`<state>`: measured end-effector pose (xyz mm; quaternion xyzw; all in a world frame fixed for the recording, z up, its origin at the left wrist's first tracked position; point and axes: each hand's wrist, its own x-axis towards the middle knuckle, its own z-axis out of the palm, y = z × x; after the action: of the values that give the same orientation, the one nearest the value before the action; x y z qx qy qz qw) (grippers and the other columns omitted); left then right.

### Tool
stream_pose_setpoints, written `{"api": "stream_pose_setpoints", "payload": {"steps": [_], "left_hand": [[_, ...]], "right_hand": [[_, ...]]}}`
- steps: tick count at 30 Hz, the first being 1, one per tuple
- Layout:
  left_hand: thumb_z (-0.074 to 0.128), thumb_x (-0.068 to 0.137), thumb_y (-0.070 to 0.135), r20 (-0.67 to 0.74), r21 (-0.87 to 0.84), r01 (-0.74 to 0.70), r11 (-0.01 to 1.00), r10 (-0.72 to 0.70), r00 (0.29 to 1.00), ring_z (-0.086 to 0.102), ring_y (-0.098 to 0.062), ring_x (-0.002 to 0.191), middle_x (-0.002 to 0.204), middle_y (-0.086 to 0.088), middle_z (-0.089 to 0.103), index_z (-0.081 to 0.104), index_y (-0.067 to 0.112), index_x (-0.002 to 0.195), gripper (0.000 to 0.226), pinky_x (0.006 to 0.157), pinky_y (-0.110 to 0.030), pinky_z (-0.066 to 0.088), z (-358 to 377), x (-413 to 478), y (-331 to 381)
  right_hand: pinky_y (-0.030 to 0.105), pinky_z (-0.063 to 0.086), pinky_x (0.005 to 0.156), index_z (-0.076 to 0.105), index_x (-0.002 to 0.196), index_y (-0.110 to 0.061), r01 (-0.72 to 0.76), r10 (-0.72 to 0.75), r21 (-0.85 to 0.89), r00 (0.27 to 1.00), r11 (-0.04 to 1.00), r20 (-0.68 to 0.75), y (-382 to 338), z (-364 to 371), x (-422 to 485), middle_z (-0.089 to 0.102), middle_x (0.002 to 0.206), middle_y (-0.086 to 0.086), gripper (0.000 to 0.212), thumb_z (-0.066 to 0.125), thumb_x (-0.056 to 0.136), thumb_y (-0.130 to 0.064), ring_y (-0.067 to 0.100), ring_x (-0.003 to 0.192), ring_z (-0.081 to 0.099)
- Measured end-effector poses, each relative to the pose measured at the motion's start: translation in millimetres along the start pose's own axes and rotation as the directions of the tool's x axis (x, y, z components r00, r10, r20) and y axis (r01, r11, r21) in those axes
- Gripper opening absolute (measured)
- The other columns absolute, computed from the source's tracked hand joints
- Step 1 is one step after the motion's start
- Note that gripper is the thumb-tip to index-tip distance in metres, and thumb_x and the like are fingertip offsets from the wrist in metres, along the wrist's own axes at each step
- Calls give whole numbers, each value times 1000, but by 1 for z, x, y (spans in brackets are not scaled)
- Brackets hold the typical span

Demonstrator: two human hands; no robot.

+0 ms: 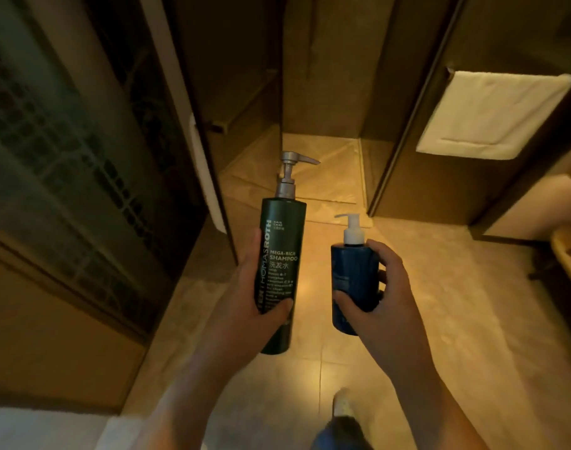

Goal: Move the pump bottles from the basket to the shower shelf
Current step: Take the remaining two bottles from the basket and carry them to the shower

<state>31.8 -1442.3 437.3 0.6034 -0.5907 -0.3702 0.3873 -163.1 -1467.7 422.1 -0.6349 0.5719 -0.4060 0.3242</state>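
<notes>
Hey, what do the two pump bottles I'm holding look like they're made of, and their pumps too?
The tall dark green bottle in the left hand looks like smooth, slightly glossy plastic with printed white lettering; its pump has a silvery sheen, metal or metallized plastic. The short blue bottle in the right hand looks like matte plastic, with a plain white plastic pump.

Both forearms extend forward, bare, roughly parallel. Left hand [258, 287] wraps the tall dark green shampoo pump bottle [279, 254] from its left side, thumb across the front label, bottle near upright. Right hand [375, 293] wraps the shorter blue pump bottle [352, 280] from the right, thumb in front, fingers curled behind.
</notes>
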Motion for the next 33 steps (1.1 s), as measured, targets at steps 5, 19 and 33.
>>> {"api": "stream_pose_setpoints", "payload": {"steps": [5,19,33], "left_hand": [[67,83,15,64,-48,6,999,-3,998,34,17,115,123,45,28,-5,65,133,101,94,-23,36,48,89,13],[69,81,20,-12,-22,58,998,-58,998,44,3,116,132,26,35,-5,73,127,102,93,-31,41,135,303,65],[69,82,13,-58,-126,68,990,-76,995,45,-6,124,142,17,37,0,72,129,102,103,-48,40,109,527,30]], "right_hand": [[30,52,92,29,131,-47,-13,12,-18,1000,1000,-26,39,-31,82,37,129,-25,79,77,73,-22,-5,111,45],[9,45,64,25,126,-54,48,-48,-8,998,999,-33,108,-112,311,33,114,-42,79,77,72,-29,-21,105,40],[8,43,65,23,125,-56,86,-85,-76,996,993,18,131,-59,527,32,113,-39,79,76,73,-29,-14,104,44]]}}
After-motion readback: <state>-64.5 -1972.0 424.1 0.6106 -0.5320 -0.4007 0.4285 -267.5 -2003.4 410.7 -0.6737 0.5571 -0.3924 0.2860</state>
